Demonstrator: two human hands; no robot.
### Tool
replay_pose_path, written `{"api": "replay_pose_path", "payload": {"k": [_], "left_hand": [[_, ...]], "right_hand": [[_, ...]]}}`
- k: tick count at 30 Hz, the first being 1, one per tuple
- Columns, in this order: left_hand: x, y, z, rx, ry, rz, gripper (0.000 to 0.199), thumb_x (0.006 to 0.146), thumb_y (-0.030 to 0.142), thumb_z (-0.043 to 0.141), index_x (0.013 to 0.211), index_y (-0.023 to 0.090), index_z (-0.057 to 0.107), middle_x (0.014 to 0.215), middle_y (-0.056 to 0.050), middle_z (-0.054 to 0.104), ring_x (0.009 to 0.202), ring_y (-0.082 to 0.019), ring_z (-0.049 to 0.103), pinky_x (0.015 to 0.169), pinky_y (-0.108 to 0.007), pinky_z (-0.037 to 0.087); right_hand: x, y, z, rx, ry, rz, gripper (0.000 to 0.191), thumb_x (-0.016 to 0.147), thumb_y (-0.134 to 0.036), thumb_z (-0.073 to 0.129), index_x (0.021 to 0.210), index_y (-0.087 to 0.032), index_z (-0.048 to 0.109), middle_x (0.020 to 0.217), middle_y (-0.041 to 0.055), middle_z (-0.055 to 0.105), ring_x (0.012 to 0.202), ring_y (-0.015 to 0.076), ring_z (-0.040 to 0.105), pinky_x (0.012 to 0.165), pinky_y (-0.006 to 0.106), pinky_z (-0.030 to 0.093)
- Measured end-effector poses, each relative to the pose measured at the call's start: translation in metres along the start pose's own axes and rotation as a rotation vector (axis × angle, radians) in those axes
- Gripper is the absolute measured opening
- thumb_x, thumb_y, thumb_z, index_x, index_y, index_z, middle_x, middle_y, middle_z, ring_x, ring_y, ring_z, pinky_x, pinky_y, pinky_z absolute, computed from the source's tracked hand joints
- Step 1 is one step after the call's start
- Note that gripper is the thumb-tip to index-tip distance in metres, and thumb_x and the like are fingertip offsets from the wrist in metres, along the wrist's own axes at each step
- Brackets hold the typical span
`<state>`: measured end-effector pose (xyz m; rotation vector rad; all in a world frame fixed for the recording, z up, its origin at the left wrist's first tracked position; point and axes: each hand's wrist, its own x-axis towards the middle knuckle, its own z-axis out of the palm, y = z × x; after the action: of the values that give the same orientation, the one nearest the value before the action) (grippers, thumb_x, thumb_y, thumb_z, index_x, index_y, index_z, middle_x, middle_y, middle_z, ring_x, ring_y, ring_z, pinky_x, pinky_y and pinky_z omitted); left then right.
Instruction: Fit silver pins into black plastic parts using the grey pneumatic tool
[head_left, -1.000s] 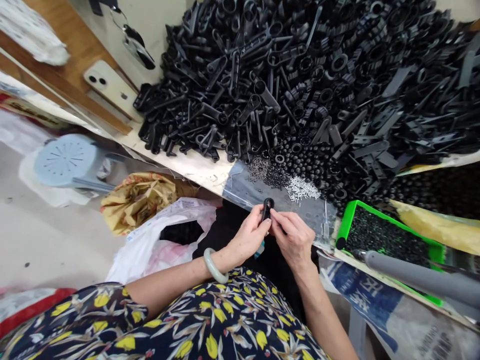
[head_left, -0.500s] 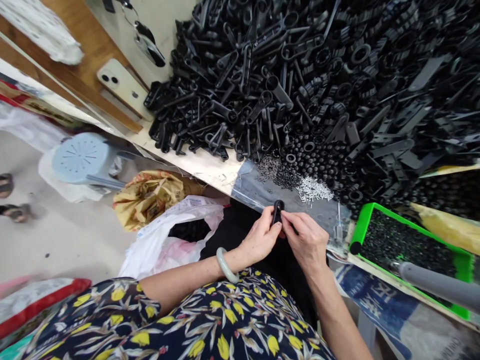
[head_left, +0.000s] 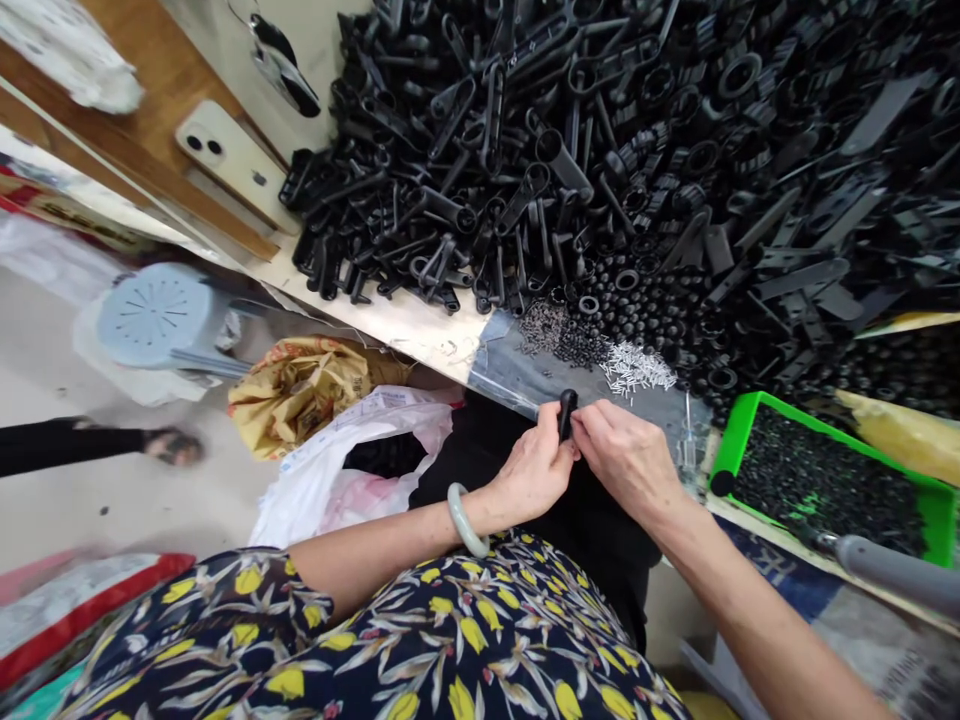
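In the head view, a desk (head_left: 409, 335) runs across a cluttered room, with a heap of silver pins (head_left: 637, 368) near its front edge; beyond the pins rises a big pile of black handles (head_left: 465, 130); dark grains (head_left: 559, 330) lie just left of the pins, black balls (head_left: 645, 300) just behind them, and a green tray (head_left: 739, 425) to their right. The black piece (head_left: 568, 405) is in front of the pins and to their left, roughly upright; the left hand (head_left: 534, 468) grips it between thumb and fingers; the right hand (head_left: 626, 450) has its fingertips bunched against its side, though I cannot tell whether they pinch anything; good work here probably calls for a steady left grip, light right fingertips and a clear sightline to the contact point.
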<state>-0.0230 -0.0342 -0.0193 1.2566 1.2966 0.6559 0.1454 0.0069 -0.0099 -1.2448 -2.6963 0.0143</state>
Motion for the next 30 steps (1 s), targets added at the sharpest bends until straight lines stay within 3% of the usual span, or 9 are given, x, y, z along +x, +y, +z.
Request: {"api": "replay_pose_path", "payload": {"k": [8,11,14,17,20,22,25,27,30], "left_hand": [[0.003,0.000,-0.004,-0.025,-0.032,0.019,0.039,0.095,0.015,0.051,0.132,0.020,0.042,0.092,-0.004,0.066,0.083,-0.024,0.067,0.079,-0.037,0.051],[0.007,-0.005,-0.007,-0.273,-0.083,-0.052,0.039,0.092,0.016,0.056,0.129,0.021,0.043,0.078,0.002,0.062,0.072,-0.017,0.062,0.071,-0.030,0.049],[0.011,-0.008,-0.009,-0.572,-0.126,-0.120,0.046,0.085,0.013,0.062,0.127,0.022,0.045,0.080,0.004,0.061,0.069,-0.012,0.059,0.068,-0.024,0.045],[0.012,-0.008,-0.012,-0.717,-0.161,-0.160,0.043,0.080,0.014,0.069,0.118,0.021,0.051,0.084,0.003,0.062,0.074,-0.011,0.060,0.072,-0.023,0.046],[0.011,-0.005,-0.019,-0.803,-0.174,-0.178,0.043,0.079,0.017,0.075,0.116,0.020,0.054,0.089,0.001,0.068,0.079,-0.013,0.065,0.079,-0.026,0.050],[0.011,-0.003,-0.025,-0.845,-0.205,-0.202,0.044,0.081,0.018,0.076,0.120,0.019,0.054,0.097,-0.004,0.073,0.085,-0.015,0.070,0.083,-0.029,0.051],[0.011,-0.002,-0.031,-0.868,-0.238,-0.239,0.046,0.086,0.020,0.076,0.125,0.017,0.052,0.107,-0.013,0.076,0.095,-0.020,0.074,0.086,-0.032,0.052],[0.011,0.000,-0.033,-0.873,-0.234,-0.256,0.046,0.087,0.021,0.077,0.125,0.016,0.052,0.108,-0.014,0.077,0.096,-0.021,0.074,0.086,-0.032,0.052],[0.010,0.005,-0.033,-0.854,-0.214,-0.262,0.039,0.091,0.028,0.076,0.120,0.016,0.054,0.103,-0.012,0.076,0.091,-0.019,0.074,0.083,-0.030,0.052]], "right_hand": [[0.007,-0.012,0.000,-0.070,-0.078,0.101,0.019,0.099,-0.011,0.054,0.083,-0.017,0.062,0.077,0.0060,0.061,0.066,0.0185,0.058,0.055,0.031,0.035],[-0.002,-0.019,-0.003,-0.051,-0.101,0.067,0.015,0.094,-0.005,0.056,0.089,-0.015,0.065,0.080,0.0081,0.062,0.070,0.0203,0.059,0.055,0.031,0.037],[-0.014,-0.030,-0.008,-0.074,-0.078,-0.002,0.025,0.093,-0.002,0.054,0.112,-0.010,0.068,0.087,0.0110,0.065,0.077,0.0243,0.061,0.057,0.033,0.046],[-0.022,-0.036,-0.011,-0.096,-0.072,-0.036,0.048,0.093,0.002,0.047,0.139,-0.006,0.059,0.096,0.0146,0.069,0.089,0.0293,0.064,0.080,0.040,0.059],[-0.025,-0.026,-0.013,0.069,-0.079,-0.028,0.053,0.096,0.000,0.044,0.146,-0.010,0.057,0.106,0.0151,0.072,0.101,0.0296,0.067,0.105,0.046,0.057],[-0.027,-0.011,-0.015,0.293,-0.020,0.057,0.047,0.101,-0.007,0.044,0.144,-0.018,0.061,0.114,0.0117,0.074,0.104,0.0252,0.071,0.101,0.042,0.059],[-0.031,0.013,-0.017,0.574,0.161,0.321,0.034,0.107,-0.021,0.049,0.136,-0.024,0.067,0.114,0.0063,0.077,0.095,0.0187,0.076,0.088,0.033,0.062],[-0.033,0.024,-0.016,0.649,0.256,0.466,0.030,0.106,-0.027,0.054,0.132,-0.024,0.070,0.110,0.0059,0.079,0.088,0.0182,0.077,0.087,0.034,0.062],[-0.036,0.030,-0.012,0.659,0.366,0.575,0.031,0.103,-0.031,0.060,0.132,-0.023,0.071,0.111,0.0077,0.078,0.089,0.0196,0.077,0.089,0.037,0.061]]}}
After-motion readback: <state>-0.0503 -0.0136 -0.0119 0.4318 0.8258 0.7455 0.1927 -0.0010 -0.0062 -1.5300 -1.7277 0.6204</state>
